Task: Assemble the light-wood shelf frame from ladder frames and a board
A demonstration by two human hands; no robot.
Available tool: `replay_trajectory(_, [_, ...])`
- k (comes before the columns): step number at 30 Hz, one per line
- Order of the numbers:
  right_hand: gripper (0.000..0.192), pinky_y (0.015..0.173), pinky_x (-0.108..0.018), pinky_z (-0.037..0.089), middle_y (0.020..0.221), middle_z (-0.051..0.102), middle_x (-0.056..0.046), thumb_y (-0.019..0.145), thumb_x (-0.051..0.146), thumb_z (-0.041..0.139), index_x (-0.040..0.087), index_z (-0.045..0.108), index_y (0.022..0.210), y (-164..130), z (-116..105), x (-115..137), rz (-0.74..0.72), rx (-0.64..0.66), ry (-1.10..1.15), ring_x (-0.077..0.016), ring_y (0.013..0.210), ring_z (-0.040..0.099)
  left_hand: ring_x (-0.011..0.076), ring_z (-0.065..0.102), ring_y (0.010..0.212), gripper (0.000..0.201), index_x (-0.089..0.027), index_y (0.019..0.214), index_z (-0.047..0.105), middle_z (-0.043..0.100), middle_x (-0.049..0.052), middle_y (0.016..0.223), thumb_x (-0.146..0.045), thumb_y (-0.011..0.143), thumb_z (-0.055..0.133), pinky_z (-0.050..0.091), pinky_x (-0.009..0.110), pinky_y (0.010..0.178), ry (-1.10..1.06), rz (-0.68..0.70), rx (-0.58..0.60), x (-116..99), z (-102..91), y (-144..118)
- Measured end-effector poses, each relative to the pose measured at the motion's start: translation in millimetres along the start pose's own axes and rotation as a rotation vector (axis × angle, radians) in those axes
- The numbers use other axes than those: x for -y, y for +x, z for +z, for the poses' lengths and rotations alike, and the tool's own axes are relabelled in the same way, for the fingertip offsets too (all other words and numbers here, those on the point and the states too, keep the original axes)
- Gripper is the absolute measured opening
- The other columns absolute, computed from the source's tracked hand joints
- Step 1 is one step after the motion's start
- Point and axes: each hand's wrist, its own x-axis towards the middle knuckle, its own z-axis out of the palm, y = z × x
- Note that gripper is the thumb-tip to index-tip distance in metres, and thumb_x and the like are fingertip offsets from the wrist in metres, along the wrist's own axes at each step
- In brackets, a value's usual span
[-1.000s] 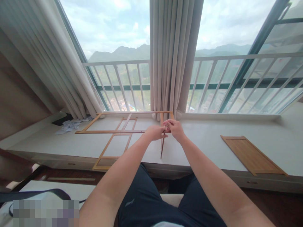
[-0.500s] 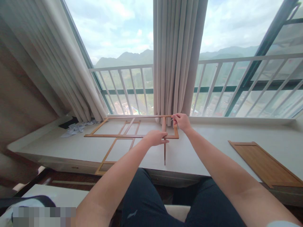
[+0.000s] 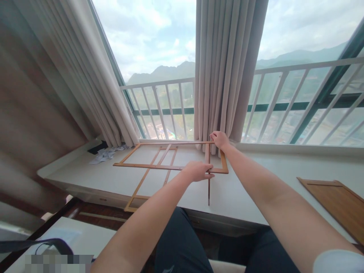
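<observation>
Right hand (image 3: 219, 139) moved to far corner, pinching thin wooden frame (image 3: 170, 167) (open lattice); left hand (image 3: 197, 171) grips crossbar.

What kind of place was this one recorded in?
Probably a room in a high-rise flat. A wide white window ledge runs under tall windows with curtains and a white railing, with hills and small buildings far below. A wooden frame lies on the ledge.

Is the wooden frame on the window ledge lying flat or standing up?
Lying flat. The wooden frame rests on the white ledge, the left hand pressing its near rail and the right hand at its far corner.
</observation>
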Motion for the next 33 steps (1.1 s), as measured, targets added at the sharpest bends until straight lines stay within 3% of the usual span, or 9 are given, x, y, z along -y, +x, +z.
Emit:
replay_trajectory(10, [0.023, 0.070, -0.028, 0.040, 0.074, 0.070, -0.007, 0.092, 0.023, 0.052, 0.018, 0.073, 0.082, 4.3, 15.0, -10.3, -0.077, 0.031, -0.081, -0.0196, 0.074, 0.060, 0.0274, 0.070, 0.084, 0.043, -0.029, 0.105, 0.065, 0.073, 0.008, 0.091, -0.065, 0.092, 0.045, 0.048, 0.033, 0.069, -0.001, -0.004, 0.006, -1.3, -2.0, -1.4])
replay_trajectory(33, [0.027, 0.065, -0.026, 0.036, 0.076, 0.069, -0.005, 0.097, 0.027, 0.047, 0.019, 0.069, 0.084, 0.9, 14.4, -9.1, -0.129, 0.087, -0.165, -0.0181, 0.071, 0.057, 0.0283, 0.071, 0.086, 0.039, -0.030, 0.105, 0.066, 0.075, 0.007, 0.092, -0.062, 0.091, 0.048, 0.048, 0.033, 0.070, 0.003, -0.021, -0.022, -6.8, -2.3, -2.2])
